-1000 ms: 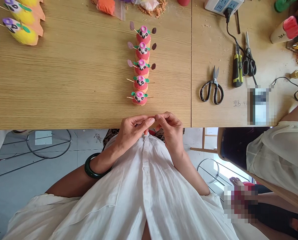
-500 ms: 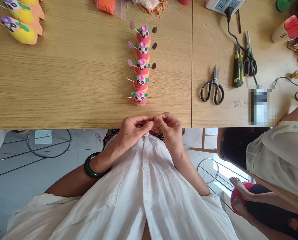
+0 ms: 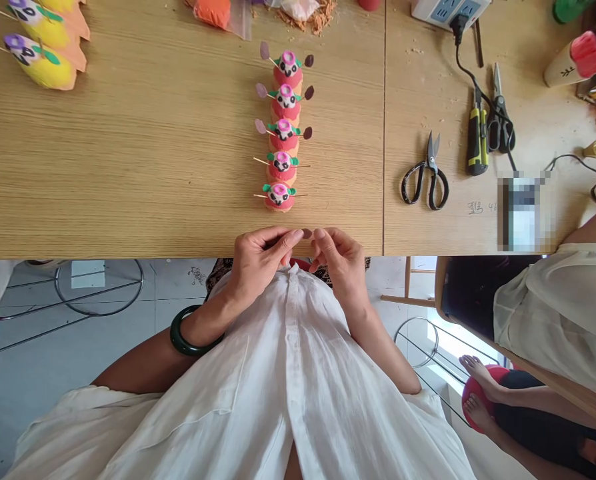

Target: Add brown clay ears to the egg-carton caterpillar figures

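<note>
Between the thumb and index finger of my left hand (image 3: 261, 257) is a small dark purple oval piece (image 3: 307, 233), just above the table's front edge. My right hand (image 3: 342, 257) is closed in a pinch just right of that piece; whether anything sits between its fingertips is hidden. Beyond my hands a column of several pink clay figures (image 3: 284, 137) with white faces and green ears stands on the table. Thin sticks poke out from their sides. The farther three carry purple oval pieces on the sticks; the nearest two have bare sticks.
Black-handled scissors (image 3: 427, 170), a yellow-black cutter (image 3: 477, 137) and another pair of scissors (image 3: 501, 120) lie right. A power strip (image 3: 448, 13) with a cord stands behind. Yellow clay figures (image 3: 45, 63) are far left, an orange clay bag (image 3: 215, 12) at the back. Another person sits right.
My hands have moved slightly apart, the left one shifting left. The purple oval piece, hidden before, now shows at my left fingertips.
</note>
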`<move>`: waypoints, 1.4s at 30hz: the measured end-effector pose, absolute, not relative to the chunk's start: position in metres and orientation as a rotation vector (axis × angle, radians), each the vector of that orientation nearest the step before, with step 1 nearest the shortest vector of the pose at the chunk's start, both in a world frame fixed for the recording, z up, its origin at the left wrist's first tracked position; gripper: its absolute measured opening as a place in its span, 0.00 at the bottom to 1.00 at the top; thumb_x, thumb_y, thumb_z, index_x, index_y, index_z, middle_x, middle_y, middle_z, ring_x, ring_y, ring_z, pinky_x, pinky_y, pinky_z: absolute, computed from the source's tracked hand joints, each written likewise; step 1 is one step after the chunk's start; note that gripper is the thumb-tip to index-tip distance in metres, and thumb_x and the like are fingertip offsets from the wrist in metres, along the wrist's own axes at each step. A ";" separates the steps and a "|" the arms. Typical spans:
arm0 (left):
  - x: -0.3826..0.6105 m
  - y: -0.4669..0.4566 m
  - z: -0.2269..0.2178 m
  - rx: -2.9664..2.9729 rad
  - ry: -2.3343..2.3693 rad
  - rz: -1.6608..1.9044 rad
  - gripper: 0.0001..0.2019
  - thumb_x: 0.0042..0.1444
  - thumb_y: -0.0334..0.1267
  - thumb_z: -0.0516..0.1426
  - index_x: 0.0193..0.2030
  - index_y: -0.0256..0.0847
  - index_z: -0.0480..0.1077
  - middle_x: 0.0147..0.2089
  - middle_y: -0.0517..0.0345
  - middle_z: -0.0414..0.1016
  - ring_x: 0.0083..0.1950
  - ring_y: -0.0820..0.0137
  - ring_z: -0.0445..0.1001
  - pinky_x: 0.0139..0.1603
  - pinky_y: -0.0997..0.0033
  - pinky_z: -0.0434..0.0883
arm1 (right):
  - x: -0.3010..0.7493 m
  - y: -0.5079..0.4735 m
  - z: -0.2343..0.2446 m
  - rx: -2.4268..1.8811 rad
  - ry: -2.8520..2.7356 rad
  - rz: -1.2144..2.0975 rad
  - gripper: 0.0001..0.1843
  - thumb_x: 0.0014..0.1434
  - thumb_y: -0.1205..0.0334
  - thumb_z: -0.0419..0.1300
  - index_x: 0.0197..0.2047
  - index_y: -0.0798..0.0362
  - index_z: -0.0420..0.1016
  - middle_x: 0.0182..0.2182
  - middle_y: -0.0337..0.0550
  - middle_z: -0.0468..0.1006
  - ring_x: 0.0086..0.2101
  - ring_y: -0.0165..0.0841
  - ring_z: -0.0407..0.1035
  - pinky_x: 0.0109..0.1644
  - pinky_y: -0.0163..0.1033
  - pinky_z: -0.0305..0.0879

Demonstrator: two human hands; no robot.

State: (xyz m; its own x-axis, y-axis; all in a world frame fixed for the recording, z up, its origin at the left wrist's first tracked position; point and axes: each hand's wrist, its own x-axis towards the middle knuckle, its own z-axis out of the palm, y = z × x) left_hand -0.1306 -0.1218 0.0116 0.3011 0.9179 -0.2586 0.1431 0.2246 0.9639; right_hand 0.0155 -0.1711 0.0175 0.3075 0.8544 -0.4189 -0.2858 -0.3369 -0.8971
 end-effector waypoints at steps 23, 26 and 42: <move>-0.123 -0.123 0.013 0.927 1.094 0.775 0.14 0.57 0.48 0.68 0.29 0.40 0.81 0.19 0.65 0.59 0.22 0.77 0.56 0.24 0.73 0.58 | 0.009 -0.172 0.018 -1.352 -0.555 1.435 0.22 0.55 0.41 0.73 0.30 0.52 0.79 0.22 0.33 0.73 0.21 0.24 0.64 0.26 0.33 0.75; -0.124 -0.123 0.012 0.859 1.081 0.729 0.18 0.57 0.55 0.67 0.36 0.41 0.84 0.19 0.65 0.60 0.21 0.77 0.55 0.21 0.74 0.53 | 0.009 -0.171 0.017 -1.339 -0.538 1.408 0.21 0.56 0.42 0.73 0.30 0.52 0.79 0.22 0.32 0.72 0.22 0.24 0.65 0.25 0.32 0.75; -0.126 -0.122 0.013 1.010 1.116 0.729 0.17 0.62 0.53 0.64 0.37 0.40 0.84 0.21 0.63 0.63 0.23 0.77 0.59 0.24 0.74 0.57 | 0.016 -0.162 0.020 -1.421 -0.531 1.297 0.20 0.58 0.44 0.73 0.29 0.52 0.77 0.21 0.32 0.70 0.20 0.24 0.66 0.24 0.31 0.71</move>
State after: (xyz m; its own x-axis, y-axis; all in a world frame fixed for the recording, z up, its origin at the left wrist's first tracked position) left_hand -0.1263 -0.1224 0.0126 0.3003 0.8775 -0.3739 0.0099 0.3891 0.9211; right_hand 0.0155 -0.1625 0.0197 0.3034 0.8597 -0.4111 -0.3244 -0.3124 -0.8928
